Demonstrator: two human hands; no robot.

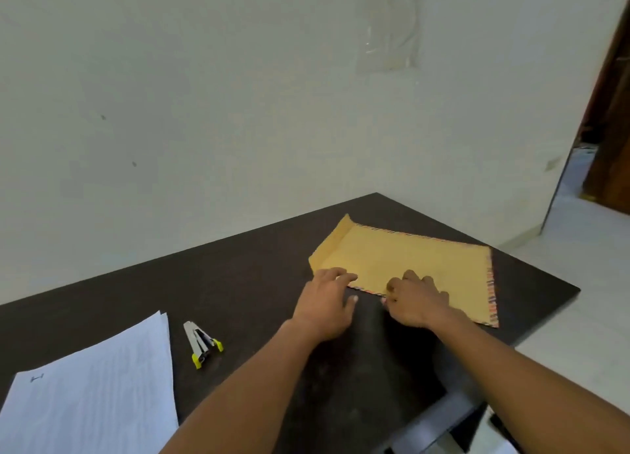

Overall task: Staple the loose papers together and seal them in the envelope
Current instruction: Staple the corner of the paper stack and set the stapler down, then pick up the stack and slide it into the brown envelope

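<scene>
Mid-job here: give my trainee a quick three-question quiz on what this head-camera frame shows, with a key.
1. True or false: the stapler lies between the papers and the left hand.
2. Which object do both hands touch? A) the papers B) the stapler C) the envelope
3. Fill in: the envelope's flap, at its left end, is ____ (open or sealed).

Key
1. True. It rests on the dark table, right of the papers and left of that hand.
2. C. The left hand and the right hand both rest at the envelope's near edge.
3. Open. The flap stands up, unfolded.
</scene>
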